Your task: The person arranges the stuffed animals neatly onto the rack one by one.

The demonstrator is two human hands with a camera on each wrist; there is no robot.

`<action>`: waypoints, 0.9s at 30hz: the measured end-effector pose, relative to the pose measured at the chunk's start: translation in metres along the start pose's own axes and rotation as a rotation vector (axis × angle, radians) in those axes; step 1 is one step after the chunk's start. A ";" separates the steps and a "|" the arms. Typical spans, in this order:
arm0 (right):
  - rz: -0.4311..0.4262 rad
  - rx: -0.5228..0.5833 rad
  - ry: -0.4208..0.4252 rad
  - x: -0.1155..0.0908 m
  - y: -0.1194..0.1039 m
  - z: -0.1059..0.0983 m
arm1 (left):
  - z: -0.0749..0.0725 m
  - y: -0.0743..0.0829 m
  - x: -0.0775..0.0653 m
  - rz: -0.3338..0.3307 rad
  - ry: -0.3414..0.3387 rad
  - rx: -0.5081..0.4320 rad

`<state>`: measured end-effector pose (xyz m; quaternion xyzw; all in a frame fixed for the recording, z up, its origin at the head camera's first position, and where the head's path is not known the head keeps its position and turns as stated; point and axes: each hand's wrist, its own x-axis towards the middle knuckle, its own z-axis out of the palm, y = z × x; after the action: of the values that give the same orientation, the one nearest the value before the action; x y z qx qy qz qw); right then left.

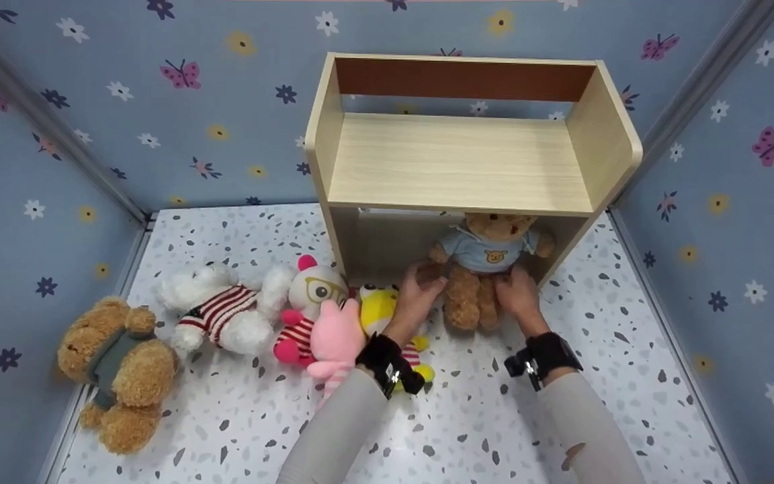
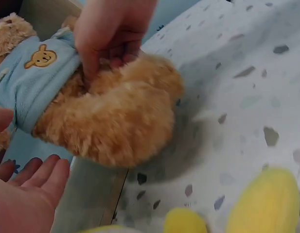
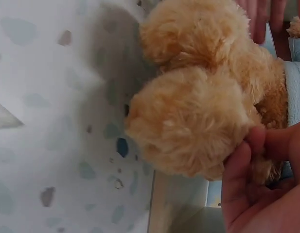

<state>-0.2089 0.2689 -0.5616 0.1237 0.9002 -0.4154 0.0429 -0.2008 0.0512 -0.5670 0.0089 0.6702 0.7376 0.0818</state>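
Note:
A brown teddy bear (image 1: pixel 488 252) in a light blue hoodie sits in the lower compartment of a wooden shelf (image 1: pixel 457 161), its legs sticking out over the front. The top of its head is hidden by the middle board. My right hand (image 1: pixel 520 299) pinches the fur of one leg (image 3: pixel 188 121) between thumb and fingers, as the right wrist view shows. Beside the bear's other side is my left hand (image 1: pixel 417 296), its fingers (image 2: pixel 45 179) extended and apart from the thumb. Whether it touches the bear cannot be told.
Left of the shelf lie a yellow plush toy (image 1: pixel 378 308), a pink plush toy (image 1: pixel 336 336), a plush toy with glasses (image 1: pixel 316 292), a white plush toy (image 1: pixel 236 312) in stripes and another brown bear (image 1: pixel 121 370). Flowered walls (image 1: pixel 246 101) enclose the speckled floor (image 1: pixel 226 430).

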 end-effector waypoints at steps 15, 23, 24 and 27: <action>-0.142 0.061 0.112 0.045 0.002 -0.007 | -0.021 -0.013 -0.028 -0.020 -0.125 0.247; -0.126 0.065 0.164 0.054 0.007 0.002 | -0.026 -0.017 -0.030 -0.024 -0.128 0.206; -0.125 0.060 0.167 0.056 0.008 0.002 | -0.026 -0.017 -0.030 -0.023 -0.128 0.205; -0.108 0.058 0.180 0.057 0.009 0.002 | -0.026 -0.017 -0.029 -0.018 -0.128 0.209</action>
<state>-0.2619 0.2835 -0.5800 0.1130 0.8934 -0.4302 -0.0640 -0.1737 0.0234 -0.5831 0.0584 0.7369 0.6609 0.1295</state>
